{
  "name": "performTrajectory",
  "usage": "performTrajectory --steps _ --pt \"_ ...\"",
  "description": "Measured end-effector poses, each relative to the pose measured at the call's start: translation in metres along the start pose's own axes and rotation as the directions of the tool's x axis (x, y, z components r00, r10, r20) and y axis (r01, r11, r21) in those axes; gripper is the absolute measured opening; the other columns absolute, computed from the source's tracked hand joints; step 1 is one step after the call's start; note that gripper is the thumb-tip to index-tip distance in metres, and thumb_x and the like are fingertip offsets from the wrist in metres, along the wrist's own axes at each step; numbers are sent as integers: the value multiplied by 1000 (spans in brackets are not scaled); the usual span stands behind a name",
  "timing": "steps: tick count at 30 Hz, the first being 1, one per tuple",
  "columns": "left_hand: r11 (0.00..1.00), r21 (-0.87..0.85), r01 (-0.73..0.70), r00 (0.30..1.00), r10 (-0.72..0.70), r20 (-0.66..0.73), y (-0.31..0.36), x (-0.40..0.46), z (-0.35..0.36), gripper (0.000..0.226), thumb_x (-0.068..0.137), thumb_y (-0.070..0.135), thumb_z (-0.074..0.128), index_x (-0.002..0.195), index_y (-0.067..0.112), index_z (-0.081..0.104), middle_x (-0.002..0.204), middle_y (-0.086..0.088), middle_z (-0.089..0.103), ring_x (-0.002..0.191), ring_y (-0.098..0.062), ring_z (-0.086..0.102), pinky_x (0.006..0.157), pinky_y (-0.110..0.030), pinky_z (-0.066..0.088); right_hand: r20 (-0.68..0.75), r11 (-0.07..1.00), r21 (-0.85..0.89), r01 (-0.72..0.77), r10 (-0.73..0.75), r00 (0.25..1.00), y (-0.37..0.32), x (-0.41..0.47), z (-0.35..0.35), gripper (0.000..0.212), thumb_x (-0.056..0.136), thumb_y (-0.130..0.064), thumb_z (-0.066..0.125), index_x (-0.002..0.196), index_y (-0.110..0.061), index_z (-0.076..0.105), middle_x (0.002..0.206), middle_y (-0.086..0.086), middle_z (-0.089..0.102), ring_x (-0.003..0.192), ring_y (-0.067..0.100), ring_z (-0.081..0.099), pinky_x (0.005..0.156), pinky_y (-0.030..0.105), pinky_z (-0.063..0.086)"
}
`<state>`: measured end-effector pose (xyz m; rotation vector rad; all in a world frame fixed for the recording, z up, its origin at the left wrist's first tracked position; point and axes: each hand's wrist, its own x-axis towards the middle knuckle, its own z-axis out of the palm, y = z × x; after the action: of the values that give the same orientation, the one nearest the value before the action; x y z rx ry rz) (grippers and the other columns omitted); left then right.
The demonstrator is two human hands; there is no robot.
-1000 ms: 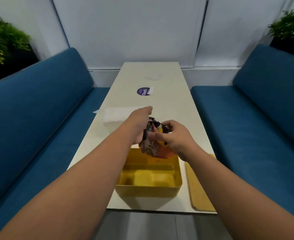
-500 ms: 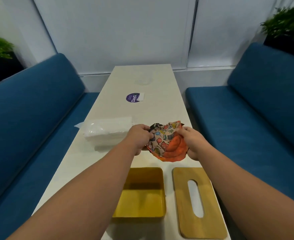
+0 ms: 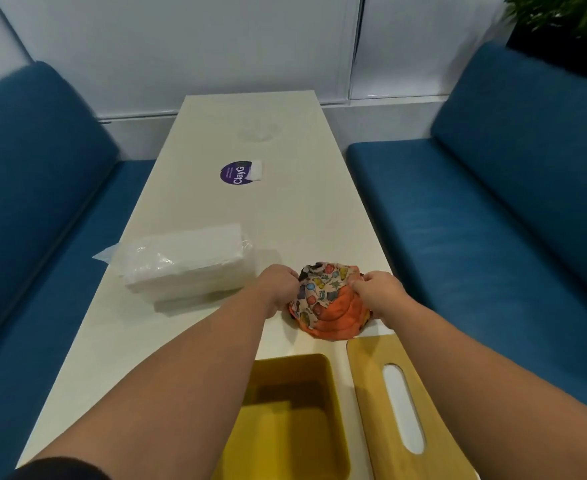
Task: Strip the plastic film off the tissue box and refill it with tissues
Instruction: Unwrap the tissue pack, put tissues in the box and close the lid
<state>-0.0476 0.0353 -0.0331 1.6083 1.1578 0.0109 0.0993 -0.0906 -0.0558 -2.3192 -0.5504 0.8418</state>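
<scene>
A crumpled plastic film (image 3: pixel 326 303), orange with a cartoon print, lies on the white table (image 3: pixel 285 216) between my hands. My left hand (image 3: pixel 278 289) grips its left edge and my right hand (image 3: pixel 377 292) pinches its right edge. A white stack of tissues (image 3: pixel 188 268) in clear wrap sits to the left of my left hand. The open yellow tissue box (image 3: pixel 292 417) stands near the front edge, with nothing inside it. Its wooden lid (image 3: pixel 403 407) with a slot lies flat to the right of the box.
A round purple sticker (image 3: pixel 238 173) lies farther along the table. Blue sofa benches (image 3: pixel 493 220) run along both long sides. A white wall closes the far end, and a green plant (image 3: pixel 562 19) stands at the top right.
Both hands have carried the crumpled film from above the yellow box forward and down onto the table. The view has tilted down, so the box and lid appear lower and closer.
</scene>
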Motion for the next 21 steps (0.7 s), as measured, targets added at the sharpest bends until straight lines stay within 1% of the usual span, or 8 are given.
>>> performTrajectory --steps 2,4,7,9,11,15,17,21 --pt "996 87 -14 1000 12 27 -1 2 -2 29 86 -8 42 69 14 50 108 -22 59 105 -38 57 89 -53 52 -33 998 -66 -6 4 999 1 1 -1 38 95 -43 48 109 -11 63 95 8 66 89 27 64 78 44 58" --pt "988 151 -34 998 27 49 1 1 -5 25 88 -4 46 71 15 46 100 -15 51 94 -32 53 85 -45 51 -74 995 -104 -9 1 997 -4 -2 -3 37 92 -42 51 111 -13 63 94 5 65 86 24 62 75 40 58" --pt "987 142 -74 996 67 57 7 -3 -14 15 89 7 57 77 14 51 95 -9 47 87 -24 45 74 -36 44 -186 985 -163 57 -87 979 -20 -8 -4 46 88 -42 55 125 -16 56 116 6 60 105 26 56 80 40 54" --pt "990 82 -118 993 118 0 11 -11 -25 10 88 16 64 94 9 63 98 -6 56 89 -23 52 80 -34 47 -216 981 -91 170 -186 958 -35 -12 -2 50 88 -40 57 131 -16 52 128 7 55 113 26 53 84 39 51" --pt "989 27 -144 985 145 -91 10 -23 -42 22 87 24 66 105 11 65 103 -3 61 96 -21 58 89 -37 50 -191 964 3 266 -260 946 -57 -19 6 46 90 -39 57 130 -16 53 129 3 55 107 22 57 85 37 50" --pt "968 -58 -246 924 216 -316 -6 -55 -91 10 84 32 66 85 22 67 91 5 67 89 -18 64 81 -37 55 -115 930 98 353 -342 933 -104 -29 31 36 92 -42 56 119 -18 58 112 -3 60 100 16 54 87 34 47" --pt "954 -111 -277 866 198 -460 -20 -71 -121 12 83 34 66 78 23 67 83 7 67 82 -16 64 72 -33 54 -86 921 135 364 -356 931 -124 -30 46 30 92 -42 56 111 -19 59 104 -5 59 98 17 53 82 33 44" --pt "951 -176 -252 689 49 -723 -63 -89 -183 27 81 41 64 70 17 59 67 9 58 62 -13 51 51 -24 37 -52 926 188 326 -322 945 -151 -24 74 24 93 -40 56 101 -18 58 101 -1 58 95 21 54 77 33 42"
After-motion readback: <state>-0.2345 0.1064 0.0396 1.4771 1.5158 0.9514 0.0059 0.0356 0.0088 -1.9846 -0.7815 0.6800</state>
